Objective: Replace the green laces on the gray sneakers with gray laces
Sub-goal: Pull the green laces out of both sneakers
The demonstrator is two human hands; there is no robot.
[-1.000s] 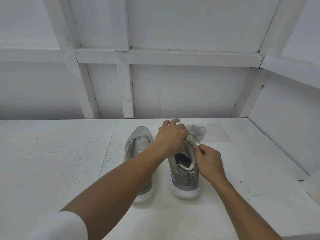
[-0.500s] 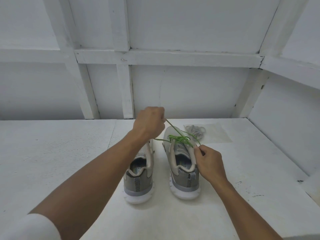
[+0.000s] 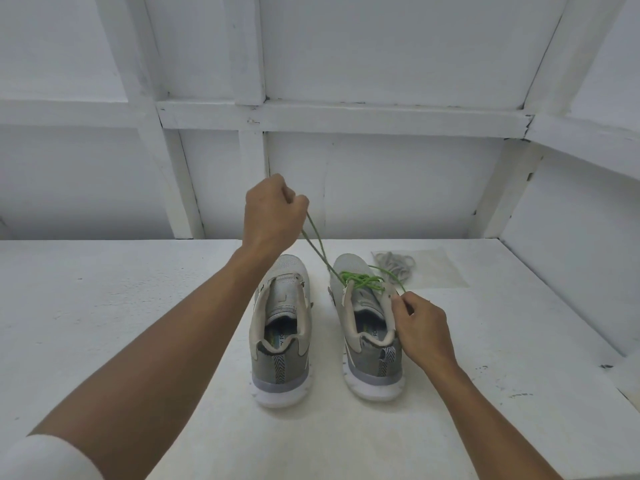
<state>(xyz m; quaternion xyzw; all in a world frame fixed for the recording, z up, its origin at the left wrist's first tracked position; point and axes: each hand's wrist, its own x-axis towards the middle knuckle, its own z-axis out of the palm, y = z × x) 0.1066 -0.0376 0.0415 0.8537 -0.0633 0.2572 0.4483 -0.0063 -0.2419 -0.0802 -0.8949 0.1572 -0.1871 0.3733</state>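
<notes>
— What sits nearest?

— A white sleeve [image 3: 45,459] at the lower left corner, on the left forearm. Past it, two gray sneakers stand side by side on the white table [image 3: 104,323], heels toward the person. The left sneaker [image 3: 280,334] shows no lace.

— And the right hand [image 3: 424,329]?

— It lies against the outer side of the right sneaker [image 3: 367,334]. Its fingers are curled, and thumb and forefinger pinch the upper's edge near the top eyelets. One green strand runs down to those fingertips; whether they also grip it cannot be told.

— Where is the green lace [image 3: 362,280]?

— Bunched across the right sneaker's throat. From there two strands rise together, up and to the left.

— To the left hand [image 3: 273,216]?

— Yes. It is raised above the toe of the left sneaker, fingers closed into a fist, pinching both strands where they meet.

— And the gray laces [image 3: 394,263]?

— A loose heap on a clear plastic sheet [image 3: 446,271], just beyond the right sneaker's toe. Neither hand touches them. Behind stands a white framed wall [image 3: 381,185].
</notes>
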